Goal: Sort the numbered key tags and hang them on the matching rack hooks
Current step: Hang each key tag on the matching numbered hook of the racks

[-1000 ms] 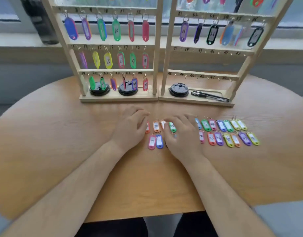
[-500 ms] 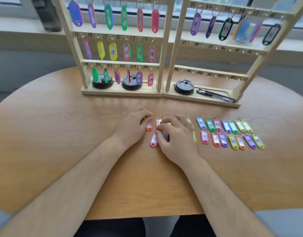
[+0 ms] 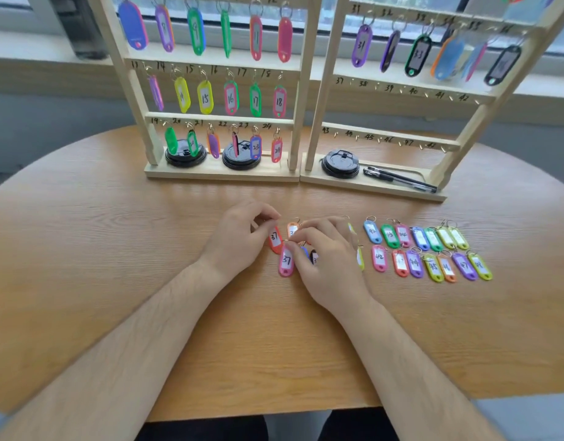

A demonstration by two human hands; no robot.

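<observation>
1. Pinching was the story for both hands. The left hand [image 3: 239, 240] had thumb and forefinger clamped on the ring end of an orange-red tag [image 3: 275, 239] marked 37. The right hand [image 3: 325, 262] nipped the ring of a pink tag [image 3: 286, 261], also 37. Both tags lay touching on the table [image 3: 99, 249], right between the two grips.
2. Looks-wise, they were small oval plastic fobs with a white paper window, a handwritten number and a wire ring.
3. Well off to the right of the right-hand grip, the loose tags [image 3: 433, 268] sat in two neat rows, with 40s numbers readable on several.
4. Hard to read: an orange tag [image 3: 292, 229] just beyond the pinches had its number half covered. A dark tag [image 3: 314, 257] was mostly buried under the right fingers, and a yellow-green tag [image 3: 360, 261] only peeked out past the knuckles.
5. On the far side of the grips stood the left rack [image 3: 217, 172] and right rack [image 3: 370, 186], top rows cut off by the frame. Hung tags [image 3: 205, 97] filled the left one. The right one had tags from 31 on, and the hooks from 37 down were bare.
6. Base trays: the left rack's held two black lids [image 3: 241, 160]. The right rack's held one more, plus black pens [image 3: 398, 178].
</observation>
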